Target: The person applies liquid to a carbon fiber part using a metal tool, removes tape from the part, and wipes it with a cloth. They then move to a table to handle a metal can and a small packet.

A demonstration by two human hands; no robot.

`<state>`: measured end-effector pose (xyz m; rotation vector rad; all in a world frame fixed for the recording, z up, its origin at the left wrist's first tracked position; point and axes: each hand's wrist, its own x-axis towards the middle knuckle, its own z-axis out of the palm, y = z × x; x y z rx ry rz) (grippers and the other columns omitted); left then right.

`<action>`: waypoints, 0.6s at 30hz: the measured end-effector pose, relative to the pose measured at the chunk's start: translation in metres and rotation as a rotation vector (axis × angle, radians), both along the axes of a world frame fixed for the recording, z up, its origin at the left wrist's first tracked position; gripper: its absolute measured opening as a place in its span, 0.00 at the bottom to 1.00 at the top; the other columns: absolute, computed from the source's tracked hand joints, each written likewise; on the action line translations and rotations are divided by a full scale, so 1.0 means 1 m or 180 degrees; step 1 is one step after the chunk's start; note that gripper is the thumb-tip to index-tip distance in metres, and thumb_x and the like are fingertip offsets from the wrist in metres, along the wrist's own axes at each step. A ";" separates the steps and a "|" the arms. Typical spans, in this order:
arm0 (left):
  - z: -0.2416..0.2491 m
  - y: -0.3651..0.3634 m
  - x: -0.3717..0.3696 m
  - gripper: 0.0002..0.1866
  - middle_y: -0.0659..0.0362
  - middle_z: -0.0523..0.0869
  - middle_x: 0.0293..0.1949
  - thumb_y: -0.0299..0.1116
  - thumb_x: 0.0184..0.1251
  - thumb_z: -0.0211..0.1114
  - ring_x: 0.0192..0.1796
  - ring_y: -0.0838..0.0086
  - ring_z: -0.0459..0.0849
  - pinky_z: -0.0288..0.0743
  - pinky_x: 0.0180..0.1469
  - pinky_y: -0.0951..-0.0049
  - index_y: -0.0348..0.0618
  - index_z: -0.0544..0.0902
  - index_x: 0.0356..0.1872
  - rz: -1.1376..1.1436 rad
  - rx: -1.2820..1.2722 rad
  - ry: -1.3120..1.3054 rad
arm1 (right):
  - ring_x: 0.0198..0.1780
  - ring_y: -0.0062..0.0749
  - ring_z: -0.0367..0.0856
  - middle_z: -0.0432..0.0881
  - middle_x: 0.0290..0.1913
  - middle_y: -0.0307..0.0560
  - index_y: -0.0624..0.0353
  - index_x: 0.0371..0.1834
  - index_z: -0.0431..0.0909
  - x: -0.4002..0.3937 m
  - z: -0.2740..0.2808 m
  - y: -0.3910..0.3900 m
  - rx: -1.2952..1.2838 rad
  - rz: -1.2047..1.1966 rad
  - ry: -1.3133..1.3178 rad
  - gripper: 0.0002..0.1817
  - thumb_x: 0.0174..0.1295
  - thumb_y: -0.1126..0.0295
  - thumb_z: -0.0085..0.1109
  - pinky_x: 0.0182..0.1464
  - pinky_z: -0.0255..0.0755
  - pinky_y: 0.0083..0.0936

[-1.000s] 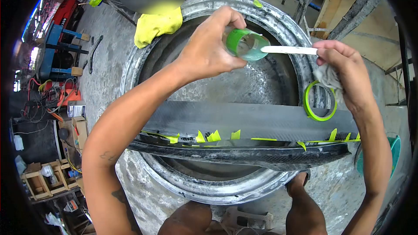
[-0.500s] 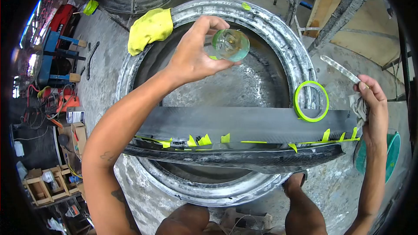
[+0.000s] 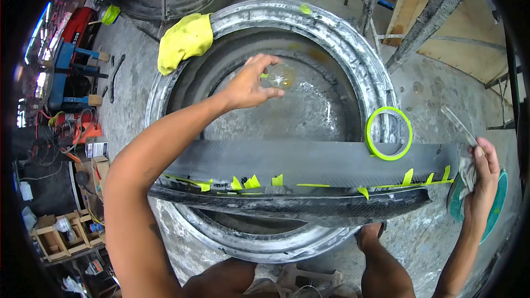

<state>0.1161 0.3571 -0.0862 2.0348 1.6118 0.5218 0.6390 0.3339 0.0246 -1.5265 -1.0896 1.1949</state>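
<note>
My left hand (image 3: 255, 84) is inside the large round rim, its thumb and fingers spread apart. Close beside its fingertips is a clear cup (image 3: 284, 79) with a little yellowish liquid, low over the floor; whether the fingers still touch it is hard to see. At the far right, my right hand (image 3: 482, 170) is closed on a thin flat stick (image 3: 458, 120), pointing up and left. A crumpled greyish cloth (image 3: 467, 174) is in the same hand. Between my hands lies a long dark carbon-fibre panel (image 3: 309, 160) with yellow-green tape pieces along its edge.
The panel rests across a scuffed wheel-like ring (image 3: 381, 72). A roll of green tape (image 3: 409, 138) sits on the panel's right end and a yellow cloth (image 3: 186, 43) on the ring. A teal basin (image 3: 499, 204) stands at right; tools and boxes (image 3: 66, 234) are at left.
My left hand has lowered the clear cup toward the floor inside the ring, and its fingers have opened. My right hand has moved down and slightly right with the stick.
</note>
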 end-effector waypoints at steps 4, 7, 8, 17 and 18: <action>-0.071 0.025 -0.027 0.30 0.55 0.78 0.53 0.32 0.55 0.78 0.51 0.69 0.77 0.76 0.51 0.67 0.42 0.74 0.59 0.0680 -0.0929 -0.0088 | 0.46 0.18 0.81 0.84 0.44 0.39 0.60 0.56 0.80 0.033 -0.003 -0.016 0.0212 -0.0397 -0.0082 0.13 0.71 0.70 0.60 0.48 0.75 0.16; -0.104 0.039 -0.046 0.28 0.54 0.79 0.52 0.28 0.57 0.75 0.48 0.70 0.79 0.78 0.51 0.67 0.41 0.74 0.59 0.0849 -0.1110 -0.0159 | 0.46 0.18 0.82 0.84 0.45 0.40 0.60 0.58 0.78 0.065 -0.010 -0.027 0.0096 -0.0518 0.0024 0.15 0.71 0.69 0.60 0.49 0.77 0.17; -0.108 0.040 -0.052 0.28 0.54 0.79 0.52 0.28 0.57 0.75 0.48 0.70 0.79 0.78 0.51 0.67 0.41 0.74 0.59 0.0850 -0.1121 -0.0146 | 0.48 0.18 0.81 0.83 0.46 0.39 0.60 0.60 0.77 0.070 -0.012 -0.029 0.0061 -0.0550 0.0045 0.16 0.72 0.68 0.60 0.50 0.77 0.18; -0.096 0.054 -0.038 0.36 0.43 0.81 0.56 0.38 0.49 0.79 0.61 0.51 0.80 0.74 0.63 0.60 0.35 0.75 0.59 0.0612 -0.0586 0.0508 | 0.53 0.18 0.79 0.82 0.51 0.38 0.61 0.60 0.76 0.090 -0.017 -0.034 0.0028 -0.0580 0.0248 0.17 0.73 0.67 0.59 0.55 0.75 0.20; -0.094 0.059 -0.031 0.39 0.43 0.81 0.58 0.40 0.49 0.79 0.60 0.50 0.80 0.75 0.63 0.59 0.37 0.74 0.62 0.0407 -0.0546 0.0728 | 0.53 0.18 0.78 0.81 0.51 0.38 0.61 0.60 0.76 0.091 -0.016 -0.035 0.0036 -0.0577 0.0205 0.17 0.72 0.67 0.59 0.56 0.75 0.20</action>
